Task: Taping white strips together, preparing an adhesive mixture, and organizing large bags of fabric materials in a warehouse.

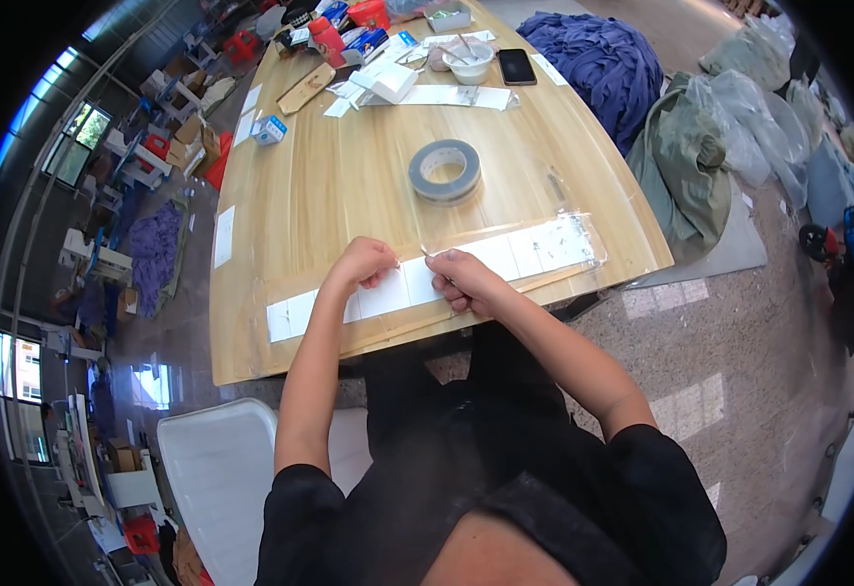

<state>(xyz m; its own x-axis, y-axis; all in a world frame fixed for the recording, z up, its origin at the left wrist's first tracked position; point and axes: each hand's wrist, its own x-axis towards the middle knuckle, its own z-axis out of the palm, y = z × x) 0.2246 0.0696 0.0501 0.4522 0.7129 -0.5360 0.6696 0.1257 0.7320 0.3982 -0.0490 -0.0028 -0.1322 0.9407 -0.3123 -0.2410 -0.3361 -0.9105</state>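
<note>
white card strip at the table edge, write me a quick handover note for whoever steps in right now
Left hand: fingers pressed on the strip of white cards, holding nothing else.
Right hand: fingertips pinched at the strip's upper edge; whether it grips a small tool is too fine to tell.
The strip runs along the near edge of the wooden table under a clear plastic sheet.
The roll of tape lies flat beyond the hands, untouched.
Done: cards lie in a row.
Left: cannot tell from this view.

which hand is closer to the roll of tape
Right. The right hand rests on the strip of white cards almost straight below the tape roll; the left hand sits further along the strip to the left, a bit farther off.
</note>
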